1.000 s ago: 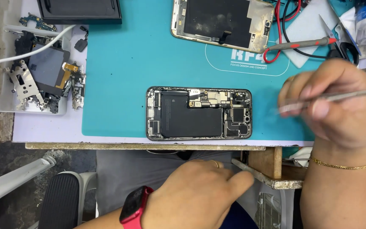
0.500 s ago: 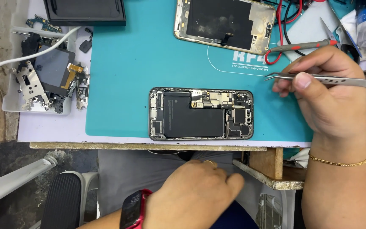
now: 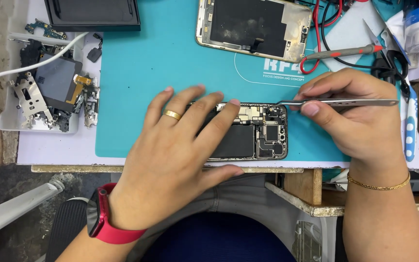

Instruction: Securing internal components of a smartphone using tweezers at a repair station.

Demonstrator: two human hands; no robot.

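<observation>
- The opened smartphone (image 3: 253,133), back off and its black battery and circuit boards showing, lies flat on the teal repair mat (image 3: 146,73), near the mat's front edge and close to the front of the workbench.
- The left hand (image 3: 180,145) now lies spread over the left part of the phone, fingers splayed across the battery and the thumb against the near edge. A second ago it hung below the table edge, well clear of the phone, so the phone has gone from lying free to being pinned in place.
- The right hand (image 3: 355,121) pinches a pair of metal tweezers (image 3: 340,102) between thumb and fingers. Half a second ago the tips hovered to the right of the phone; now they reach the phone's upper right corner, at the board by the camera area. Whether they grip any part there is too small to tell.
- Taken together, the shift reads as a move from readying the tool to working inside the phone.
- Behind, a second gold-framed phone shell (image 3: 253,26) lies open on the mat, with a red-tipped probe (image 3: 345,51) and scissors (image 3: 386,48) to its right.
- At the left a white tray (image 3: 6,119) holds removed parts and metal shields, with a white cable (image 3: 25,68) crossing over it.
</observation>
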